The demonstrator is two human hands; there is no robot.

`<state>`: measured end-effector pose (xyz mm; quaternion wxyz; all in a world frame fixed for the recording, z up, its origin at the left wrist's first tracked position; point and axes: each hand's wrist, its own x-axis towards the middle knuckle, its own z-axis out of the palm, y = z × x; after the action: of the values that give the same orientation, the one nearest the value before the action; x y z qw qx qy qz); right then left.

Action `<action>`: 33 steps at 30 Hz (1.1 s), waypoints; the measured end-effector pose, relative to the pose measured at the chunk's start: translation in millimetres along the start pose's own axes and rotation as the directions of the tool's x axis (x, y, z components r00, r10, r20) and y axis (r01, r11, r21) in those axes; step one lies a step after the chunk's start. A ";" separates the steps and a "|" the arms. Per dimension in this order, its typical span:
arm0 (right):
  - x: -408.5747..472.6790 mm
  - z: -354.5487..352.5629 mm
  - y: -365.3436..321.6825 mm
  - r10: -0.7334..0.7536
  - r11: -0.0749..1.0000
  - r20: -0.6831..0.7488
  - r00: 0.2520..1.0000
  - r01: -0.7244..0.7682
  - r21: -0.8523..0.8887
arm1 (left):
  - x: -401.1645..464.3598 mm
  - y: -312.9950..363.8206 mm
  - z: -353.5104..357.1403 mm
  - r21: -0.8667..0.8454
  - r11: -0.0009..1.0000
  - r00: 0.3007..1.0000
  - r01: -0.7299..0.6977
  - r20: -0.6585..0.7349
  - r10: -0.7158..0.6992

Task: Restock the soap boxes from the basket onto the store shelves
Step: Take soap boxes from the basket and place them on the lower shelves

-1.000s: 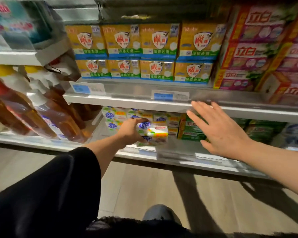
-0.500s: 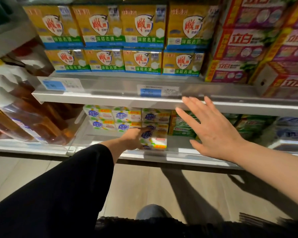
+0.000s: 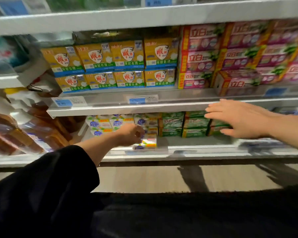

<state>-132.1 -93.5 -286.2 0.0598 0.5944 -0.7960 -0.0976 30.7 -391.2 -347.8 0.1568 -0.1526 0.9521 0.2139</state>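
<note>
A person faces store shelves. The left hand (image 3: 129, 134), reaching from a black sleeve (image 3: 58, 177), is closed around a white soap box (image 3: 147, 143) with yellow and blue print, which sits at the near edge of the lower shelf (image 3: 205, 152), in front of a row of matching white boxes (image 3: 110, 123). The right hand (image 3: 239, 120) is open, fingers spread flat, empty, in front of stacked green boxes (image 3: 182, 124) to the right; whether it touches them is unclear. The box looks small, light and rigid, with a glossy wrapper that may slip; gripping its two long sides would likely hold best. The shelf above carries yellow boxes (image 3: 127, 66) on the left and pink boxes (image 3: 230, 57) on the right, stacked close. Amber bottles (image 3: 24, 131) stand far left. No basket shows.
</note>
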 end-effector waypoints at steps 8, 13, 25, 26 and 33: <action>-218.4 -94.3 44.6 0.365 0.927 -0.144 0.920 -0.373 -0.031 | -40.3 211.5 -5.6 0.052 0.794 0.796 -0.606 0.030 0.605; -369.0 -111.0 29.8 0.550 0.822 -0.061 0.833 -0.553 -0.134 | -65.5 367.4 14.2 0.032 0.552 0.552 -0.833 -0.010 0.834; -569.1 -114.6 -56.1 0.876 0.481 -0.046 0.481 -0.877 -0.010 | -123.6 547.0 133.7 -0.003 0.349 0.347 -0.937 0.093 0.933; -578.3 -112.0 -61.4 0.893 0.448 -0.053 0.448 -0.894 0.006 | -124.8 555.1 139.5 -0.003 0.349 0.346 -0.937 0.112 0.931; -623.1 -97.9 -85.2 0.926 0.377 -0.061 0.374 -0.925 0.044 | -140.1 601.9 178.3 -0.166 0.350 0.346 -0.922 0.052 0.937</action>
<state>146.6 471.8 -197.3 0.1333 0.0519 -0.9894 -0.0241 -16.2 240.0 -233.8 0.0646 0.4218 0.8438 0.3255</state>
